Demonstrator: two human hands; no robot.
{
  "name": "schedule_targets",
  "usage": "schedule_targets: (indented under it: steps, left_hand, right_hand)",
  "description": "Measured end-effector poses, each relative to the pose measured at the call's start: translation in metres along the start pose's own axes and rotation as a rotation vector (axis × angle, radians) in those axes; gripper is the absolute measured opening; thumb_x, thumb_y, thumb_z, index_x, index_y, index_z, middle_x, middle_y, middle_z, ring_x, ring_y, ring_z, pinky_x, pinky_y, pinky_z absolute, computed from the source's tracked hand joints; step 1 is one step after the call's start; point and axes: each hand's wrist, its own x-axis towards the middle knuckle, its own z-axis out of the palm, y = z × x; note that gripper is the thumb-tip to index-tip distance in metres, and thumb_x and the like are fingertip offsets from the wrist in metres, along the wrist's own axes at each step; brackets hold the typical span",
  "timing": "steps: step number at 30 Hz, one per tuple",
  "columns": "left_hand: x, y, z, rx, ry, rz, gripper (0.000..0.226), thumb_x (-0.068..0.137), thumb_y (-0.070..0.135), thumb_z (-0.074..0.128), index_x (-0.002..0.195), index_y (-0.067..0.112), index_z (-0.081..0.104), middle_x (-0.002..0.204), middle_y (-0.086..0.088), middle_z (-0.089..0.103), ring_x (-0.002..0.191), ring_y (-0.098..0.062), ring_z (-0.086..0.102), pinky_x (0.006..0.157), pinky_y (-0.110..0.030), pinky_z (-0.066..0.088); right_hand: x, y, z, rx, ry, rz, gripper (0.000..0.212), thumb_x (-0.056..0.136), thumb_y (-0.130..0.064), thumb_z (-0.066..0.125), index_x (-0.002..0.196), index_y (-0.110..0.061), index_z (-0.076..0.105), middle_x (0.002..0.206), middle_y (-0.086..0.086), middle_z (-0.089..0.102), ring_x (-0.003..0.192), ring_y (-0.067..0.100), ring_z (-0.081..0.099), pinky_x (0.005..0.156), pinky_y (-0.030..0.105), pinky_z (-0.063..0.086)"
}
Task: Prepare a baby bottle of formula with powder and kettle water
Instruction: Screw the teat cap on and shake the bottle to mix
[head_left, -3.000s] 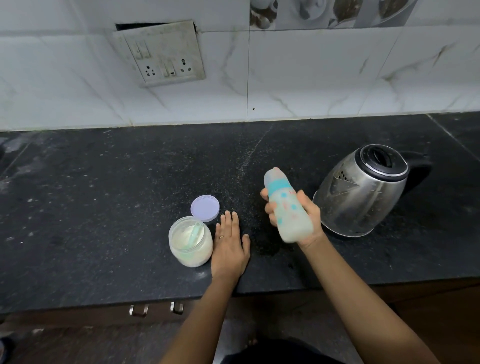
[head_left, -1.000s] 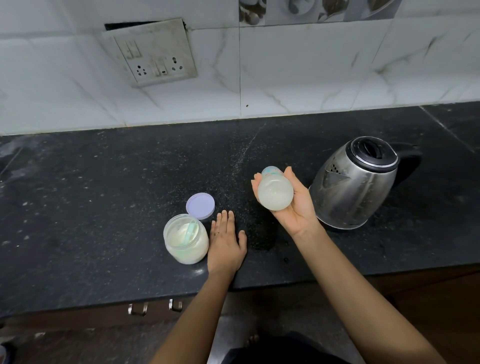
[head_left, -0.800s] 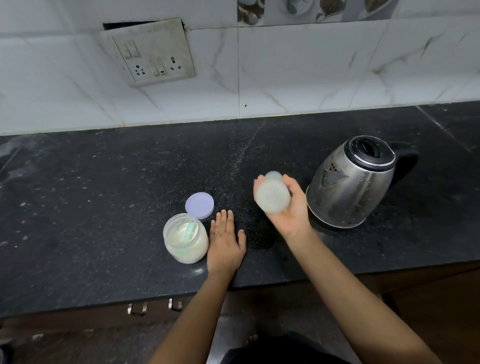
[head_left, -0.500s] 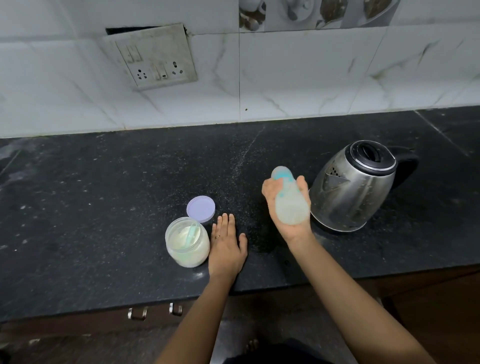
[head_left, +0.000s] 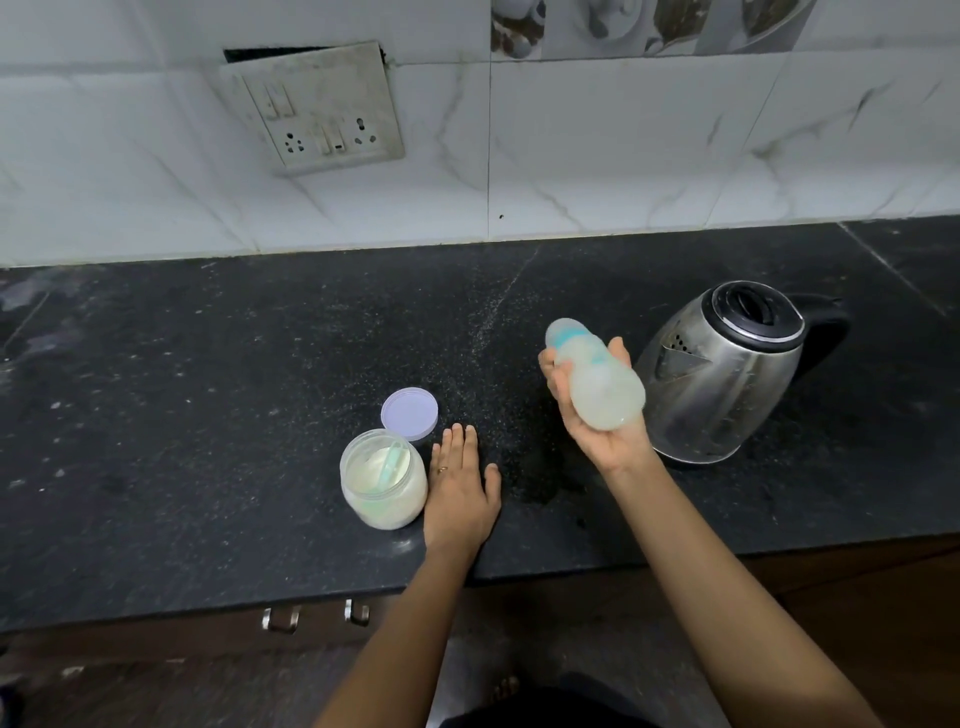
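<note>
Bottle (head_left: 597, 382) held in the air above the counter (head_left: 208, 389), just left of the kettle (head_left: 722, 374). It lies tilted, base toward the camera, capped end pointing away and up-left. Cloudy white liquid inside; teal band near the cap. Outline is blurred.

Right hand (head_left: 597, 415) grasps the bottle from below, palm up, fingers curled round the left side, thumb on the right. Forearm reaches in from lower right.

Left hand (head_left: 460, 488) rests flat on the counter, palm down, fingers stretched out and together, holding nothing. A ring shows on one finger. It lies just right of the jar (head_left: 383, 480), touching it or nearly so; I cannot tell which.

Jar is open, upright, filled with pale powder, a light green scoop (head_left: 390, 462) lying in it. Its lid (head_left: 409, 414), lilac, lies flat on the counter right behind the jar, near the left fingertips.

Kettle: steel body, black lid and handle, spout facing left toward the bottle, standing on the counter at right. The hand partly overlaps its lower left edge in view.

Dark patch, seemingly wet, on the counter between the two hands. Pale specks scattered over the black stone.

Behind: white marbled tiles, a grimy switch plate (head_left: 317, 109) hanging askew from the wall. Drawer handles (head_left: 317, 616) below the counter edge.
</note>
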Motion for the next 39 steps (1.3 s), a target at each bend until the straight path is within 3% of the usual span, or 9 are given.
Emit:
schedule_targets:
  steps: [4,9,13,16,22,26,30,35,39]
  left_hand:
    - [0.000,0.000,0.000,-0.003,0.001,-0.001,0.058,0.099,0.031,0.035,0.150,0.006,0.022,0.158,-0.012,0.021,0.148,-0.020,0.012,0.121,-0.031,-0.002]
    - [-0.001,0.001,-0.001,-0.015,0.008,0.001,0.058,0.099,0.031,0.036,0.150,0.006,0.022,0.158,-0.012,0.021,0.148,-0.020,0.012,0.120,-0.030,-0.004]
    - [0.000,0.002,-0.001,-0.014,0.005,-0.005,0.058,0.099,0.031,0.036,0.150,0.006,0.024,0.158,-0.013,0.022,0.148,-0.021,0.013,0.120,-0.031,-0.002]
    - [0.000,0.001,-0.001,-0.018,0.007,0.002,0.058,0.099,0.030,0.037,0.150,0.006,0.024,0.158,-0.013,0.023,0.148,-0.021,0.014,0.119,-0.030,-0.003]
    - [-0.001,0.000,0.001,-0.009,0.013,0.000,0.058,0.098,0.029,0.039,0.149,0.005,0.025,0.157,-0.014,0.024,0.147,-0.022,0.016,0.120,-0.031,-0.001]
    - [-0.001,-0.001,0.001,0.010,0.015,0.028,0.059,0.098,0.028,0.040,0.150,0.005,0.023,0.157,-0.015,0.024,0.147,-0.024,0.017,0.119,-0.031,-0.003]
    - [0.001,0.000,0.001,-0.011,0.018,0.005,0.057,0.098,0.029,0.040,0.148,0.005,0.027,0.156,-0.014,0.026,0.147,-0.023,0.018,0.120,-0.032,0.000]
    - [0.000,-0.001,0.002,-0.009,0.029,0.015,0.057,0.097,0.028,0.043,0.147,0.004,0.030,0.154,-0.016,0.030,0.146,-0.025,0.022,0.119,-0.032,0.002]
    - [0.001,0.000,0.003,-0.001,0.018,-0.001,0.058,0.097,0.029,0.042,0.148,0.005,0.028,0.155,-0.014,0.028,0.146,-0.024,0.020,0.120,-0.033,0.003]
  right_hand:
    - [0.003,0.004,0.005,-0.117,0.077,-0.136,0.048,0.094,-0.044,0.051,0.116,-0.001,0.056,0.102,0.018,0.067,0.085,0.025,0.071,0.064,0.039,0.060]
    - [-0.005,0.006,0.000,-0.388,-0.091,-0.030,0.098,0.055,-0.050,0.086,0.133,-0.004,0.047,0.102,0.015,0.067,0.074,0.023,0.070,0.064,0.038,0.060]
    - [0.002,0.006,0.003,-0.331,-0.018,-0.165,0.088,0.074,-0.045,0.066,0.146,-0.007,0.033,0.116,0.019,0.060,0.095,0.028,0.067,0.078,0.049,0.058]
    - [-0.001,0.008,-0.002,-0.428,-0.154,-0.053,0.103,0.063,-0.041,0.084,0.147,-0.013,0.030,0.108,0.020,0.062,0.088,0.032,0.069,0.076,0.049,0.057]
    - [0.003,0.010,0.001,-0.400,-0.034,-0.155,0.087,0.076,-0.034,0.070,0.148,-0.012,0.027,0.115,0.018,0.058,0.105,0.034,0.062,0.098,0.061,0.044]
    - [-0.015,0.008,-0.009,-0.715,-0.349,-0.015,0.085,0.072,-0.025,0.082,0.139,-0.042,0.033,0.117,0.021,0.059,0.099,0.045,0.063,0.085,0.059,0.052]
    - [-0.006,-0.001,0.008,-0.515,-0.091,-0.230,0.077,0.078,-0.018,0.069,0.141,-0.032,0.026,0.134,0.021,0.045,0.112,0.047,0.059,0.084,0.054,0.055]
    - [-0.018,-0.001,0.002,-0.837,-0.376,-0.211,0.079,0.076,-0.012,0.080,0.133,-0.042,0.034,0.120,0.015,0.049,0.102,0.041,0.058,0.081,0.054,0.055]
    - [-0.011,0.004,0.019,-0.500,-0.100,-0.376,0.071,0.086,-0.008,0.065,0.138,-0.035,0.025,0.120,0.012,0.051,0.109,0.047,0.058,0.085,0.055,0.054]
